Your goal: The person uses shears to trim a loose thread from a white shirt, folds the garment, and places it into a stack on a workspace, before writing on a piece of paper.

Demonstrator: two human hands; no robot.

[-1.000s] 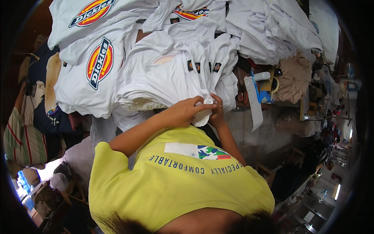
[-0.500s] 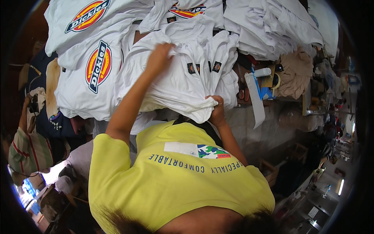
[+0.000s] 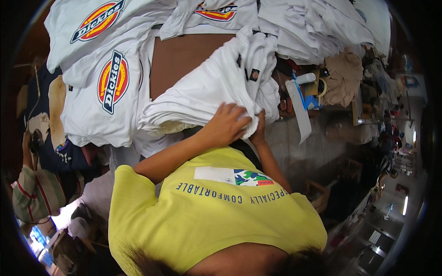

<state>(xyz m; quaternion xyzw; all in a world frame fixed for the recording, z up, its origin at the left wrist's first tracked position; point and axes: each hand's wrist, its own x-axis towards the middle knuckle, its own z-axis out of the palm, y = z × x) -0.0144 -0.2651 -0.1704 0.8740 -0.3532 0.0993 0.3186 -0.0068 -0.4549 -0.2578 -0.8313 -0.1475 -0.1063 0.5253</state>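
Observation:
A stack of white T-shirts [image 3: 202,89] lies gathered in front of me, with small black labels on the cloth. My left hand [image 3: 226,123] is on the near side of the stack, fingers curled over a fold of the top T-shirt. Close beside it, my right hand [image 3: 259,129] grips the bunched edge of the same T-shirt, its fingers partly hidden by the cloth.
Printed white T-shirts [image 3: 87,106] are piled at left, and more white garments [image 3: 313,32] at far right. Brown tabletop [image 3: 177,57] shows between the piles. Right of the stack are a tape roll [image 3: 322,87] and beige cloth [image 3: 343,78]. A person in a striped sleeve [image 3: 39,188] works at left.
My left hand has come back toward me, from the far part of the stack to beside my right hand. The top T-shirt is drawn in, uncovering brown tabletop.

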